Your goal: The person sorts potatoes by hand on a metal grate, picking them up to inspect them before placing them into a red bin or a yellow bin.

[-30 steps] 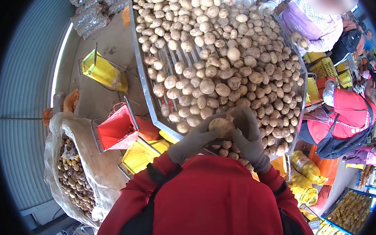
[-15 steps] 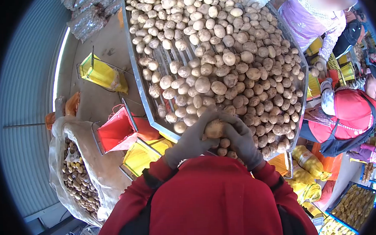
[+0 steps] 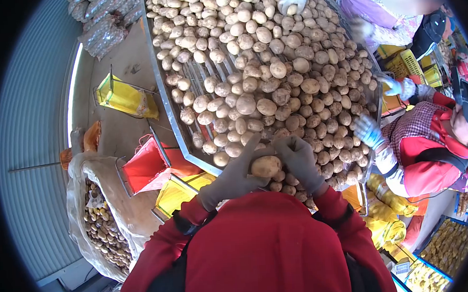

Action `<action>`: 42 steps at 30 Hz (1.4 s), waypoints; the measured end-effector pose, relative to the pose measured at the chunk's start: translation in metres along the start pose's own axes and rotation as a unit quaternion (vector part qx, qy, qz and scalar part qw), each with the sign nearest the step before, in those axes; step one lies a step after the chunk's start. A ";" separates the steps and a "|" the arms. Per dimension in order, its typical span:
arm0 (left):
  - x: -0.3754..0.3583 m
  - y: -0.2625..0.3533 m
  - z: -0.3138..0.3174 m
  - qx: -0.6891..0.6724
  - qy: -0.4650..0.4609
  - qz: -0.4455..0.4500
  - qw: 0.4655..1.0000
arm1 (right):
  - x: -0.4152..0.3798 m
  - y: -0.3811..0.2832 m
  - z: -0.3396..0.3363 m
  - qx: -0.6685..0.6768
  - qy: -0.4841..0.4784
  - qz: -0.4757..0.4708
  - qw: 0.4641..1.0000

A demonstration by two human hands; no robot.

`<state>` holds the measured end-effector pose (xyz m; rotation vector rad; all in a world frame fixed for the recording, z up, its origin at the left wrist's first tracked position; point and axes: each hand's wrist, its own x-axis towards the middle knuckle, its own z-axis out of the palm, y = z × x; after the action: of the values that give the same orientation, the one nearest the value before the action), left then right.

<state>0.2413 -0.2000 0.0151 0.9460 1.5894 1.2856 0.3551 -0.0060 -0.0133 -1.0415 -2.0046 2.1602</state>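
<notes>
My left hand (image 3: 232, 175), in a grey glove, is closed around a large pale potato (image 3: 266, 166), thumb above it and fingers below. Just right of that potato is my right hand (image 3: 300, 162), also gloved in grey, its fingers curled together; whatever they may hold is hidden. Both hands are over the near end of a metal-framed sorting table (image 3: 172, 117) heaped with potatoes (image 3: 310, 86). Several smaller potatoes (image 3: 287, 184) lie below and between my hands.
Left of the table stand a red bag on a frame (image 3: 146, 164) and yellow bags (image 3: 179, 193), (image 3: 127, 97). Farther left is a big white sack (image 3: 108, 203) of potatoes. At right, co-workers' gloved hands (image 3: 368, 132), (image 3: 293, 3) reach to the table; filled yellow sacks (image 3: 384, 220) lie nearby.
My right hand has drawn slightly away from the large potato, which stays in my left hand. At right, a co-worker has turned and brought gloved hands to the table edge; another reaches farther over the potatoes.
</notes>
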 end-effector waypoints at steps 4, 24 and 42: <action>-0.002 0.007 -0.006 0.000 0.003 -0.001 1.000 | -0.010 -0.012 -0.011 0.090 -0.038 -0.009 0.995; -0.051 -0.030 0.025 -0.003 0.362 0.015 0.932 | 0.212 -0.017 -0.107 -0.415 0.067 -0.156 0.894; -0.036 0.002 0.003 -0.569 0.053 -0.083 0.816 | -0.028 -0.061 0.029 0.049 -0.097 -0.128 0.986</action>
<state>0.2562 -0.2317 0.0222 -0.0361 0.6576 1.7980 0.3381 -0.0336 0.0521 -0.5461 -1.9540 2.2655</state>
